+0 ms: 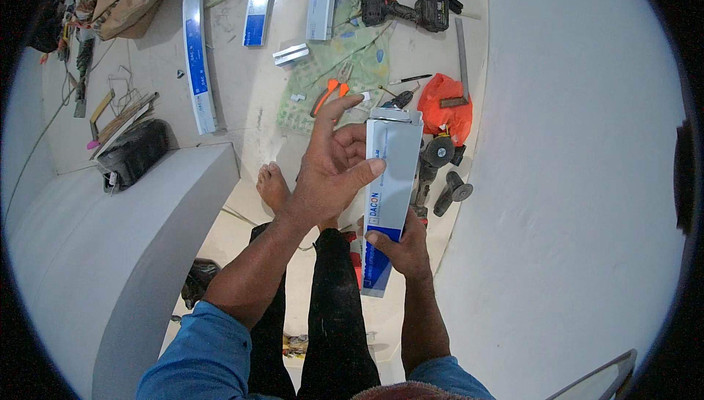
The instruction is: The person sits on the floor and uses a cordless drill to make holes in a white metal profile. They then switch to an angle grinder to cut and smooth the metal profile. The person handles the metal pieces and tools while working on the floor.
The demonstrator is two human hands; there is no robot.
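Upright before me is a length of aluminium profile (396, 151), covered in white and blue printed film, its open end at the top. My right hand (403, 247) is wrapped round its lower part, the thumb on the front face. At the upper left edge is my left hand (334, 162), its thumb lying on the face and the lower fingers curled at the edge, partly hidden. The left index finger is raised; a small white piece (367, 96) shows by its tip. Pliers with orange handles (331, 95) lie beyond this hand on a green patterned cloth (367, 52).
Film-covered profiles (196, 55) and a short cut piece (291, 54) lie on the floor. A cordless drill (402, 11), red bag (445, 107) and angle grinder (433, 158) are to the right. A black case (136, 154) rests on the left ledge (147, 217); a white wall (565, 180) runs along the right.
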